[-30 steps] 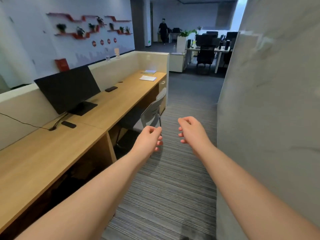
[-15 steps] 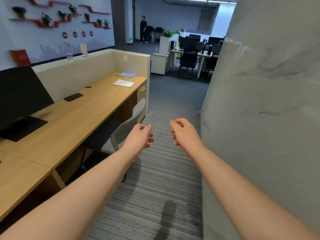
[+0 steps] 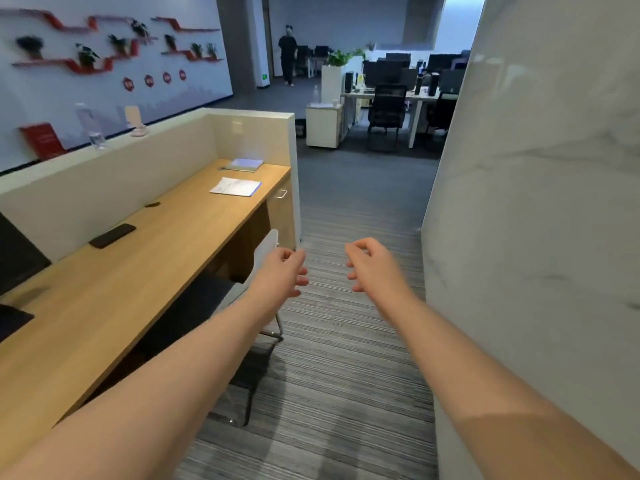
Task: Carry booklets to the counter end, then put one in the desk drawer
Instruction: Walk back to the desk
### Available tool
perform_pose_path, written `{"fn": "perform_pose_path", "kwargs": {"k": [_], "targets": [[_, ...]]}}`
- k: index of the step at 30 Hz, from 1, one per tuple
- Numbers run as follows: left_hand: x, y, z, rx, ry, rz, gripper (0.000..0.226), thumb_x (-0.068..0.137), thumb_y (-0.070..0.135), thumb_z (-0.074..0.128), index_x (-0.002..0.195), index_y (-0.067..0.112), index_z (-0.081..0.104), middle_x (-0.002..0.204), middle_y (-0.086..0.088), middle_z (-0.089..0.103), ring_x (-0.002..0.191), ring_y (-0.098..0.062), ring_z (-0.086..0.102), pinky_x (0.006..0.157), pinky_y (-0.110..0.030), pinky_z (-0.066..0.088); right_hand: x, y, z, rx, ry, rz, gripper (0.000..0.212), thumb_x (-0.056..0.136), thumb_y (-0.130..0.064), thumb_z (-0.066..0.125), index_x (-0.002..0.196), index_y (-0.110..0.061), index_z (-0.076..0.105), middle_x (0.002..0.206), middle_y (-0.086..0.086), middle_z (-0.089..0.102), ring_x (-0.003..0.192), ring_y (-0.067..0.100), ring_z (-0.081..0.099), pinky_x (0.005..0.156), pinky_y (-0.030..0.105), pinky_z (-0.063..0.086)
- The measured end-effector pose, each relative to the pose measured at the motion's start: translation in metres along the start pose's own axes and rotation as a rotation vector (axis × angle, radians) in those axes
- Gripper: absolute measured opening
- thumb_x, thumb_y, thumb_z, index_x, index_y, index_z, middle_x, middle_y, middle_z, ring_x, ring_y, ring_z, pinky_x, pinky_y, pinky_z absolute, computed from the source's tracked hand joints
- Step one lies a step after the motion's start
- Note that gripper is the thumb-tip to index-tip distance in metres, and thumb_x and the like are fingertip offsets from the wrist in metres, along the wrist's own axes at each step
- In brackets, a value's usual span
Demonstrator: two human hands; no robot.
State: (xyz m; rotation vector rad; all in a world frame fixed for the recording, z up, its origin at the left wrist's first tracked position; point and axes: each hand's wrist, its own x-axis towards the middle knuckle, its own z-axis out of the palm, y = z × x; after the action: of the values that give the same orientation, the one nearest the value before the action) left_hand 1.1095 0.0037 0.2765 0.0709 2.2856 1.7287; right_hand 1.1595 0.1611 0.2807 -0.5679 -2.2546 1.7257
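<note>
Two booklets lie at the far end of the long wooden counter (image 3: 145,271): a white one (image 3: 235,186) nearer me and a bluish one (image 3: 246,164) by the end partition. Under that end sits the desk drawer (image 3: 281,194), closed, with a small metal handle. My left hand (image 3: 284,271) and my right hand (image 3: 370,266) are stretched out in front of me over the striped carpet, fingers loosely curled and apart, holding nothing. Both hands are well short of the booklets.
A grey chair (image 3: 266,251) is tucked under the counter just beside my left hand. A black phone (image 3: 112,235) lies on the counter. A marble wall (image 3: 536,202) bounds the aisle on the right. A person (image 3: 288,53) stands far down the corridor by office desks.
The view has moved forward along the aisle; the monitor has slid off to the left and the booklets and drawer are closer. My hands stay empty and held out.
</note>
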Motion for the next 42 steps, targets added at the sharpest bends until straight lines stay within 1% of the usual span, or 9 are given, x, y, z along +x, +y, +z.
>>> {"fn": "perform_pose_path", "kwargs": {"k": [5,11,15,19,25,29,35,39,42], "targets": [[0.104,0.048,0.015,0.013,0.108,0.017,0.025,0.104,0.035,0.049,0.119,0.015,0.053,0.104,-0.009,0.067,0.091,-0.022,0.067,0.083,-0.038,0.057,0.128,-0.026,-0.004,0.018,-0.078,-0.025,0.019,0.101,-0.033,0.051,0.111,-0.019,0.059,0.089,0.001,0.063,0.077,0.020,0.058,0.068,0.039,0.053],[0.209,0.068,0.019,-0.004,0.178,-0.011,0.021,0.104,0.035,0.049,0.115,0.018,0.053,0.108,-0.012,0.067,0.088,-0.019,0.068,0.083,-0.039,0.060,0.244,-0.043,0.014,0.029,-0.157,-0.020,0.022,0.102,-0.033,0.050,0.117,-0.019,0.058,0.097,0.001,0.063,0.078,0.019,0.058,0.068,0.036,0.053],[0.286,0.063,0.022,0.001,0.192,-0.053,0.018,0.104,0.037,0.049,0.112,0.021,0.052,0.107,-0.009,0.067,0.095,-0.022,0.070,0.088,-0.042,0.059,0.311,-0.030,0.041,-0.011,-0.233,0.019,0.022,0.102,-0.035,0.052,0.117,-0.020,0.059,0.094,0.000,0.064,0.078,0.019,0.058,0.070,0.036,0.053],[0.377,0.055,0.013,-0.040,0.183,-0.070,0.027,0.103,0.039,0.050,0.120,0.018,0.055,0.108,-0.008,0.068,0.097,-0.023,0.071,0.084,-0.037,0.059,0.394,-0.031,0.073,-0.027,-0.214,0.038,0.025,0.102,-0.035,0.052,0.120,-0.020,0.059,0.097,0.001,0.064,0.078,0.018,0.059,0.069,0.035,0.053],[0.522,0.080,-0.023,-0.150,0.212,-0.097,0.023,0.102,0.038,0.050,0.108,0.017,0.057,0.107,-0.010,0.070,0.085,-0.020,0.068,0.083,-0.041,0.057,0.527,-0.073,0.117,-0.131,-0.199,-0.007,0.029,0.100,-0.039,0.051,0.122,-0.023,0.059,0.115,0.000,0.066,0.095,0.019,0.067,0.087,0.043,0.061],[0.596,0.111,-0.037,-0.162,0.234,-0.035,0.017,0.102,0.034,0.050,0.099,0.019,0.055,0.099,-0.007,0.067,0.080,-0.019,0.067,0.075,-0.036,0.053,0.594,-0.095,0.136,-0.132,-0.186,-0.045,0.026,0.100,-0.037,0.049,0.121,-0.024,0.059,0.115,-0.001,0.065,0.100,0.021,0.066,0.084,0.040,0.059],[0.671,0.128,-0.054,-0.176,0.305,-0.056,0.024,0.102,0.031,0.050,0.116,0.013,0.056,0.098,-0.006,0.067,0.081,-0.018,0.066,0.064,-0.029,0.052,0.679,-0.103,0.172,-0.135,-0.256,-0.054,0.027,0.101,-0.039,0.050,0.123,-0.024,0.059,0.114,-0.002,0.066,0.103,0.021,0.066,0.091,0.043,0.059],[0.719,0.122,-0.059,-0.180,0.386,-0.086,0.029,0.102,0.030,0.048,0.119,0.008,0.055,0.099,-0.007,0.064,0.082,-0.020,0.064,0.066,-0.031,0.052,0.741,-0.101,0.200,-0.123,-0.341,-0.074,0.024,0.100,-0.039,0.052,0.118,-0.025,0.060,0.112,0.001,0.067,0.105,0.024,0.068,0.093,0.046,0.059],[0.753,0.122,-0.060,-0.146,0.447,-0.106,0.032,0.102,0.033,0.048,0.121,0.008,0.055,0.100,-0.007,0.065,0.082,-0.020,0.066,0.074,-0.037,0.054,0.786,-0.101,0.219,-0.132,-0.425,-0.088,0.021,0.098,-0.039,0.053,0.114,-0.026,0.060,0.104,0.005,0.069,0.101,0.029,0.069,0.090,0.049,0.060]]}}
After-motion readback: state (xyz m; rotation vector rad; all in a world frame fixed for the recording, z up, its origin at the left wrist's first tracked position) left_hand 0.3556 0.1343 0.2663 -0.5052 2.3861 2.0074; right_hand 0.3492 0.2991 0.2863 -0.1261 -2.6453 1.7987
